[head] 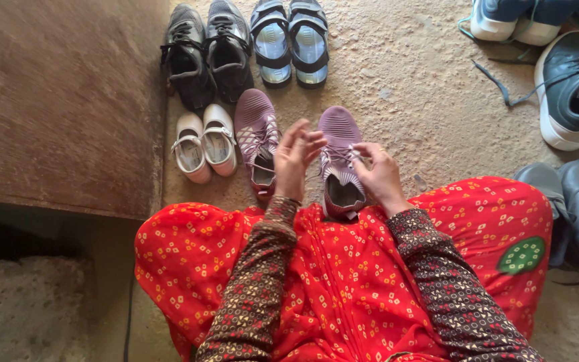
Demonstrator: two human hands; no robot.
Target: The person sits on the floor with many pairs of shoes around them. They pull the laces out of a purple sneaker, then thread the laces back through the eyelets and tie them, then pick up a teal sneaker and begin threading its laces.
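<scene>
At far left, a brown slab (61, 100) borders the rough concrete floor (410, 80). Beside it stands a pair of dark lace-up shoes (206, 53), with a pair of small white strap shoes (204, 142) just below. Next come grey-blue sandals (289, 41), set side by side. A mauve knit shoe (257, 137) lies near the white pair, toe pointing away from the person.

The left hand (294, 161) hovers between the two mauve shoes, fingers curled and drawn close together; whether they pinch a lace cannot be determined. The second mauve shoe (340, 157) lies directly ahead of the red patterned skirt (343, 268). The right hand (380, 175) rests on this shoe's right side, thumb and forefinger pinched on its pale lace (340, 157). At right, dark and grey sneakers (574, 90) lie well apart.
</scene>
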